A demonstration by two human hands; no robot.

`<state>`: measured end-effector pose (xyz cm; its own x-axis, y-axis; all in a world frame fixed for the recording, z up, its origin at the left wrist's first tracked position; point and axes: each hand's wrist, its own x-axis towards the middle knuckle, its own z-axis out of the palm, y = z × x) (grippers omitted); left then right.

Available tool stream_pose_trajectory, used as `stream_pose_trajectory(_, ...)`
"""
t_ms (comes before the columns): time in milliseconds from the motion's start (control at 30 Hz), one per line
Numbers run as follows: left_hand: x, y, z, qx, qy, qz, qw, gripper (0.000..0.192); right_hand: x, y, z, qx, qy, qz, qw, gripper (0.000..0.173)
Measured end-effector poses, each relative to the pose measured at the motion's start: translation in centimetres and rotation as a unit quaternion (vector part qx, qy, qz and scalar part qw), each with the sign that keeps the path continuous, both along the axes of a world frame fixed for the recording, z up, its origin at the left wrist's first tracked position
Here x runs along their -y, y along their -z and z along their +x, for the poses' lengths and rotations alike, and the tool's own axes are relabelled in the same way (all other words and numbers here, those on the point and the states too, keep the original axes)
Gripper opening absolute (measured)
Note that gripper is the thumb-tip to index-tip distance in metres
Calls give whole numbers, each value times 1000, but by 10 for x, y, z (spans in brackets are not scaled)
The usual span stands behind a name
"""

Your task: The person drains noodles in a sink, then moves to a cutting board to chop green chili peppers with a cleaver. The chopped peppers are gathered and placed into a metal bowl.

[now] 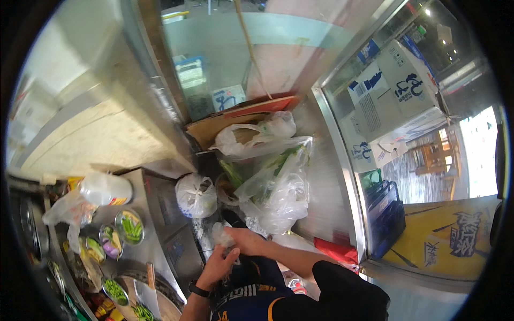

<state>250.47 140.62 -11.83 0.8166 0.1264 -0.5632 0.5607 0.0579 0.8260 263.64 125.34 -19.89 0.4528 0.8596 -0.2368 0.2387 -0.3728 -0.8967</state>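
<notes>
Close in front of my body, both hands meet around a crumpled translucent plastic bag (220,234). My right hand (246,241) grips its upper side. Just below, my left hand (218,265), with a dark wristband on the wrist, holds the lower part. What the bag contains, if anything, I cannot tell. Beyond my hands lies a large clear plastic bag (281,196) with long green vegetables (287,160) inside. A knotted white plastic bag (196,196) stands to the left of it.
On the steel counter (140,200) at left are bowls of cut green peppers (131,228), onion pieces (111,248) and chopped greens (115,290). A cleaver (147,299) lies on a round cutting board (168,307). Cartons (401,96) stand behind glass at right.
</notes>
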Motion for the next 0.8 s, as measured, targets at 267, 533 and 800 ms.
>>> stream_pose_trajectory(267, 11, 50, 15, -115, -4, 49, 992, 55, 173, 270, 236, 272, 688, -117, 662, 40)
stream_pose_trajectory(533, 3, 22, -60, -211, -108, 100, 966, 48, 229, 341, 296, 363, -7, -582, 727, 35)
stream_pose_trajectory(800, 17, -5, -198, -183, -435, 237, 849, 37, 136, 215, 163, 246, 332, -315, 855, 24)
